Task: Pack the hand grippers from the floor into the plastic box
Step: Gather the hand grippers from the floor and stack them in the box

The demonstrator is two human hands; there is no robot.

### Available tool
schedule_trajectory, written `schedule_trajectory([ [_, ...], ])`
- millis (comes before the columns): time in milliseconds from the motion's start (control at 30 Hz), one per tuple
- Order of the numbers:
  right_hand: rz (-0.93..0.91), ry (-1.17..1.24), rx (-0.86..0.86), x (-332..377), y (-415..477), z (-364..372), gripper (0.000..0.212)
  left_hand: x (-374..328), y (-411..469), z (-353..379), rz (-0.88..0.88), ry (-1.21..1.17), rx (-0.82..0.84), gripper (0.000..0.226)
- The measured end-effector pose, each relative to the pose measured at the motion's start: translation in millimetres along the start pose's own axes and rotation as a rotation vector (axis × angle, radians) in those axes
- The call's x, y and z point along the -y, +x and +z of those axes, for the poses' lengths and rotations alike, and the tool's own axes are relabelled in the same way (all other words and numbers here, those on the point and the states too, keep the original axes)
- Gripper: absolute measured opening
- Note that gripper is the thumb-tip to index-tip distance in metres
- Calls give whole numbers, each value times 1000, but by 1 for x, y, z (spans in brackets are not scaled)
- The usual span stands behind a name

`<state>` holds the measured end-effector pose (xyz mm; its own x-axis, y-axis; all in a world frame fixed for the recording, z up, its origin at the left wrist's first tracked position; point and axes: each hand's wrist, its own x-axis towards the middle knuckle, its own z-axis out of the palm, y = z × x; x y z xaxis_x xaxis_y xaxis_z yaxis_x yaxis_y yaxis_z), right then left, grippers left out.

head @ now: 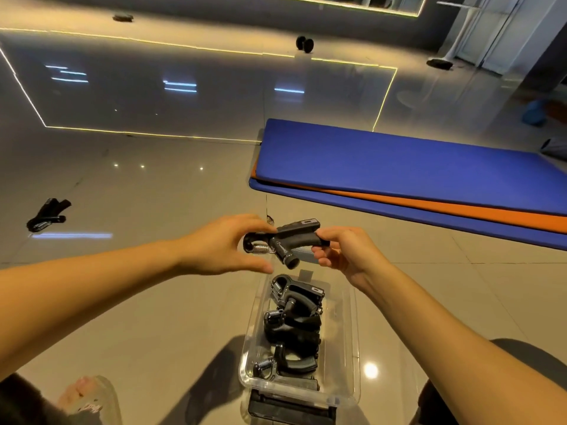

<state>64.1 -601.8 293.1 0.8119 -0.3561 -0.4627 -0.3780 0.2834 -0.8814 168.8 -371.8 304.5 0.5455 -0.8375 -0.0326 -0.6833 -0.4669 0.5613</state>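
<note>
Clear plastic box (352,332), glossy tiled floor (153,185), matt black hand grippers (294,320).

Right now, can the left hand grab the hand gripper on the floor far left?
Probably not: the left hand holds a second hand gripper over the plastic box. Nothing blocks the floor hand gripper, but it lies far aside.

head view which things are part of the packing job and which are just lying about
Job: held gripper, grippers in the box, plastic box, floor gripper at left.
Lying about: blue mat, orange mat, dumbbell.
</note>
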Motion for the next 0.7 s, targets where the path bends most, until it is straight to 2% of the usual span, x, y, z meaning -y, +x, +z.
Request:
schedule_trajectory([
  [100,64,50,-28,2,1,0,19,5,-3,2,78,127,-68,64],
  [200,84,85,-41,2,1,2,17,4,-2,1,119,139,-160,54],
  [333,80,113,-59,7,1,1,20,-1,0,-3,159,148,-259,43],
  [433,11,101,-45,8,1,1,21,-4,3,-4,197,153,-335,38],
  [533,-179,-107,-60,6,1,2,27,-6,5,-7,171,98,-373,32],
  [700,-493,-531,-226,0,7,4,24,-8,7,-10,13,-162,-339,21],
])
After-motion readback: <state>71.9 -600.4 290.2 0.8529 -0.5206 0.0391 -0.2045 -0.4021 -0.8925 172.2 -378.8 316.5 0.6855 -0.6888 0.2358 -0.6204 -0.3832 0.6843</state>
